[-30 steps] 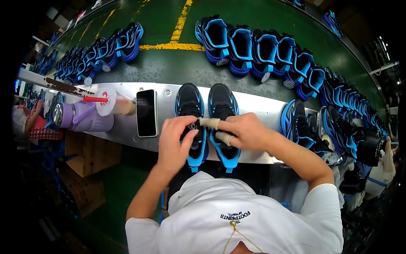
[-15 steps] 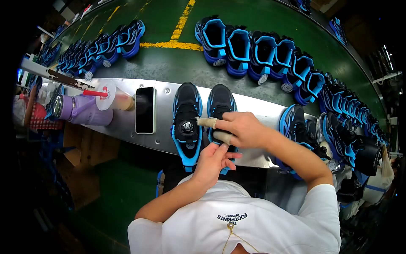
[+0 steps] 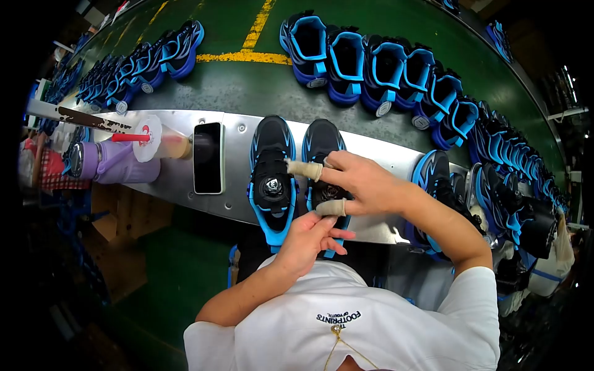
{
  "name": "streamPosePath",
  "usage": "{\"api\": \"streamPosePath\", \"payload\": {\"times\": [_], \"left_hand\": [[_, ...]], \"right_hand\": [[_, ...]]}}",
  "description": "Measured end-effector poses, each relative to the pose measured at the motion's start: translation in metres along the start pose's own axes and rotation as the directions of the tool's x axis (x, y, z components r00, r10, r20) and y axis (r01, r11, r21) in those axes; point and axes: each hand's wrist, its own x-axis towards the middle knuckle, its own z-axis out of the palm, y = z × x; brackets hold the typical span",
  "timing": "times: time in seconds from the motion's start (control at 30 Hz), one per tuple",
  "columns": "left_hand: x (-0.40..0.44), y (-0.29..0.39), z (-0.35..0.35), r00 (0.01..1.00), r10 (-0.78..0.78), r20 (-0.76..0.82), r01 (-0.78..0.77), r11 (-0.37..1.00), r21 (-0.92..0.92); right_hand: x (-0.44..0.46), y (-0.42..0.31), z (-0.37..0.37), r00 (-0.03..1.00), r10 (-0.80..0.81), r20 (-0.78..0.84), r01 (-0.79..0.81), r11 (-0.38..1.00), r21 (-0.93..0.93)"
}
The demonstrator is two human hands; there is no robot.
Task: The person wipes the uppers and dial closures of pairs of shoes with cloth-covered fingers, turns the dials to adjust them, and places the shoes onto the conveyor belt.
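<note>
On the metal bench edge in front of me, two black and blue sneakers stand side by side, toes pointing away. The left sneaker (image 3: 272, 148) shows a round dial on its tongue. The right sneaker (image 3: 322, 137) is partly covered by my hands, its dark dial visible between my right fingers. My right hand (image 3: 371, 185) hovers over it, its covered thumb and forefinger spread apart, each in a beige finger cot. Near the heel opening, my left hand (image 3: 300, 247) has thumb and forefinger pinched by the right thumb, other fingers loosely extended; what they pinch is hidden.
A phone (image 3: 208, 157) lies left of the sneakers, beside a purple bottle (image 3: 127, 164) and a cup with a red straw (image 3: 173, 146). More sneakers (image 3: 433, 173) stand at the right end of the bench. Rows of matching sneakers (image 3: 387, 68) line the green surface beyond.
My right thumb and forefinger have spread further apart, uncovering the right sneaker's dial. My left hand stays almost in place. The whole view has shifted slightly.
</note>
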Motion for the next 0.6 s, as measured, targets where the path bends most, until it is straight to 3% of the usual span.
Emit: {"api": "streamPosePath", "payload": {"times": [0.03,0.13,0.17,0.27,0.3,0.4,0.43,0.53,0.6], "left_hand": [[0.002,-0.004,-0.004,1.000,-0.023,0.007,0.023,1.000,0.008],[0.003,-0.004,-0.001,0.999,-0.037,0.008,0.037,0.999,0.034],[0.002,-0.002,0.000,0.999,-0.037,0.002,0.037,0.998,0.044],[-0.002,0.003,0.011,1.000,0.023,-0.018,-0.023,1.000,0.005],[-0.001,0.002,0.009,1.000,0.006,-0.010,-0.006,1.000,0.011],[0.004,-0.005,0.006,1.000,-0.029,0.002,0.029,0.999,0.020],[0.004,-0.006,0.008,1.000,-0.024,-0.004,0.024,1.000,0.018],[0.005,-0.005,0.007,0.998,-0.055,0.007,0.055,0.998,0.039],[0.004,-0.004,0.008,0.998,-0.061,0.012,0.061,0.997,0.042]], "right_hand": [[-0.002,0.003,0.009,0.994,-0.075,-0.078,0.077,0.997,0.028],[-0.010,-0.003,0.017,0.988,0.108,0.108,-0.088,0.981,-0.176],[-0.008,-0.003,0.014,0.969,0.171,0.181,-0.142,0.977,-0.159],[-0.002,-0.004,-0.009,0.964,0.134,0.230,-0.147,0.988,0.043],[-0.004,-0.001,-0.009,0.993,0.022,0.118,-0.027,0.999,0.044],[-0.016,0.010,-0.004,0.982,-0.064,0.180,0.067,0.998,-0.011],[-0.019,0.002,0.002,0.960,0.092,0.265,-0.060,0.990,-0.130],[-0.019,-0.003,0.001,0.915,0.248,0.318,-0.240,0.969,-0.065],[-0.016,-0.004,-0.014,0.959,0.137,0.249,-0.140,0.990,-0.002]]}}
